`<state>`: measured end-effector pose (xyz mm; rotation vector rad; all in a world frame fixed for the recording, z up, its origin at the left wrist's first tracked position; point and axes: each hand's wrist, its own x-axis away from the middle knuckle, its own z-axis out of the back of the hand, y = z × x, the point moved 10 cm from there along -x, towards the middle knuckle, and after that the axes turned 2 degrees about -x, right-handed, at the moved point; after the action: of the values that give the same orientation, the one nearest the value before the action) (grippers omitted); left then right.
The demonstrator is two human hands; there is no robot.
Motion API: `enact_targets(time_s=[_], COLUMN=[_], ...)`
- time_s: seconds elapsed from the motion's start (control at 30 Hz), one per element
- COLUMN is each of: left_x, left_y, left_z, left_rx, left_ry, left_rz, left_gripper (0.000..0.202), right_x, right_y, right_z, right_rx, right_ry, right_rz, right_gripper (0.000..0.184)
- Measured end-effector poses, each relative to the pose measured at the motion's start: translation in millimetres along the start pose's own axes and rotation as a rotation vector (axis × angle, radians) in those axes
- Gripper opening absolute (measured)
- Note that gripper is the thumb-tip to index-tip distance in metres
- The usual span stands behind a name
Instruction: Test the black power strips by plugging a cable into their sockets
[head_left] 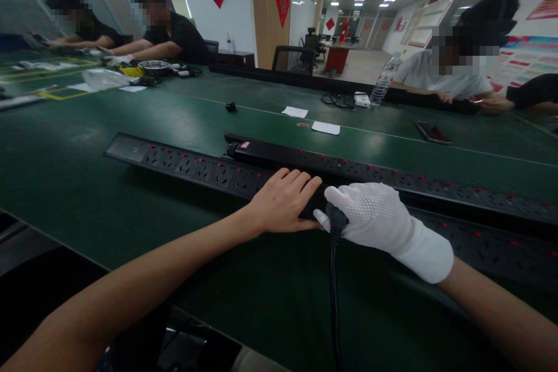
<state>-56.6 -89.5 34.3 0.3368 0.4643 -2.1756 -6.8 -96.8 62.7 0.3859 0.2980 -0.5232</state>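
A long black power strip (183,165) with red-marked sockets lies across the green table (87,197) in front of me. My bare left hand (283,200) rests flat on top of it, fingers stretched out and close together. Right beside it, my right hand (375,215) in a white dotted glove is closed around a black plug (335,218) at the strip, thumb and fingers pinching it. The plug's black cable (335,296) runs down toward me. A second black power strip (392,174) lies just behind the first, parallel to it.
Two paper slips (325,127) and a small black part (231,106) lie beyond the strips, a phone (433,132) farther right. People sit at the far left and far right. A water bottle (381,84) and metal bowl (154,65) stand at the back.
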Motion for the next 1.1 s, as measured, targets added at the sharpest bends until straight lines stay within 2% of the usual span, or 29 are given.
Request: enact_targets(time_s=[0.63,0.87,1.1], left_x=[-0.4,-0.3,-0.3], left_y=[-0.5,-0.8,-1.3], left_z=[-0.2,-1.5,-1.2], left_rx=[0.018,0.013,0.008], left_ry=[-0.010,-0.012,-0.010], left_rz=[0.009,0.008,0.008], left_gripper=[0.068,0.068,0.068], right_x=[-0.7,0.2,0.2], right_y=[0.2,-0.5,-1.0], right_z=[-0.2,1.7,1.5], right_rx=[0.011,0.020,0.016], right_ry=[-0.042,0.041,0.027], right_rz=[0.000,0.023,0.033], right_gripper=[0.032,0.030,0.029])
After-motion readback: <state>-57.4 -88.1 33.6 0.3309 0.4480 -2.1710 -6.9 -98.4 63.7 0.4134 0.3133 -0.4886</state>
